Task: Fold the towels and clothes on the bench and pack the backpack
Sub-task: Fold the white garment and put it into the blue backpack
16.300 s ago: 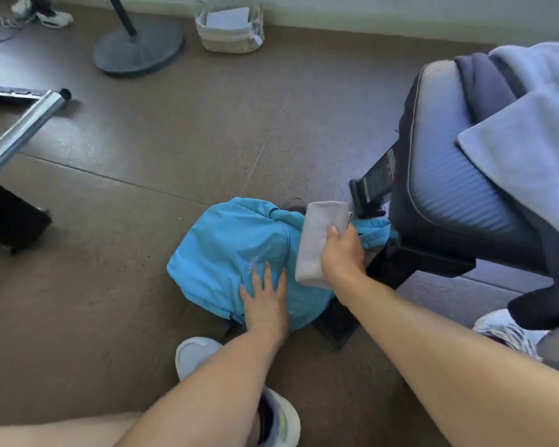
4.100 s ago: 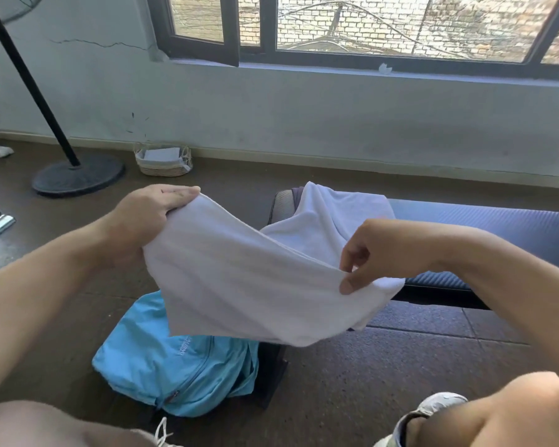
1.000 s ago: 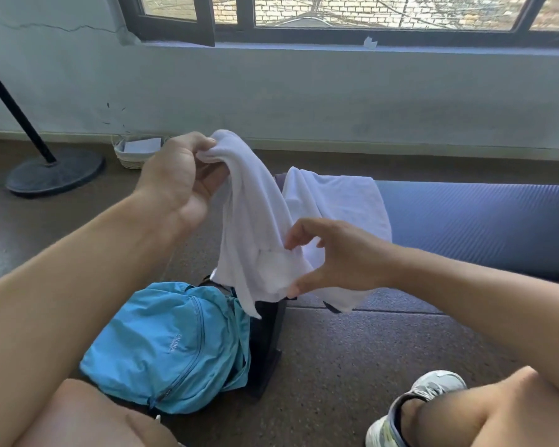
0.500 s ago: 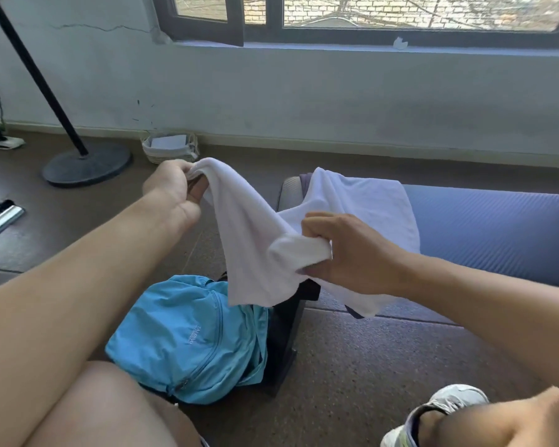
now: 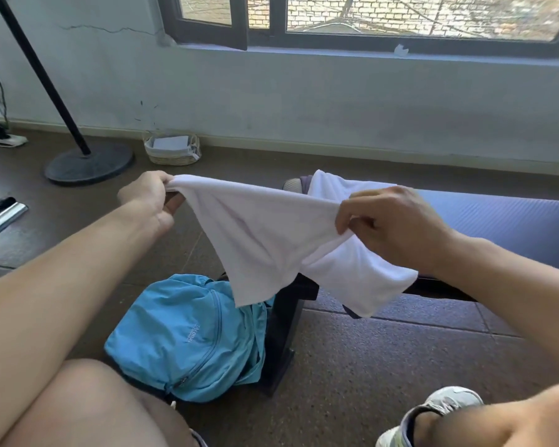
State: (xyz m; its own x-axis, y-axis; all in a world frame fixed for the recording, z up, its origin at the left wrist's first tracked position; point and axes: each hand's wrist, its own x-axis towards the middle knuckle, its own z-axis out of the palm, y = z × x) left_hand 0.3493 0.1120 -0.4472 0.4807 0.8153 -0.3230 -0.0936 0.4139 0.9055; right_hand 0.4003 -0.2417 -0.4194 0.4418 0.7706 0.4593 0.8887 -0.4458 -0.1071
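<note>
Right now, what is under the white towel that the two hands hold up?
Under the white towel are the blue backpack on the floor and the bench's dark leg. The towel covers the backpack's top right corner and the top of the leg.

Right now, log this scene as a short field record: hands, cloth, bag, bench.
left hand: grips one end of the white towel
right hand: pinches the towel's other end
towel: held in the air, stretched between both hands
backpack: blue, on the floor beside the bench leg
bench: more white cloth lies at its end
</note>
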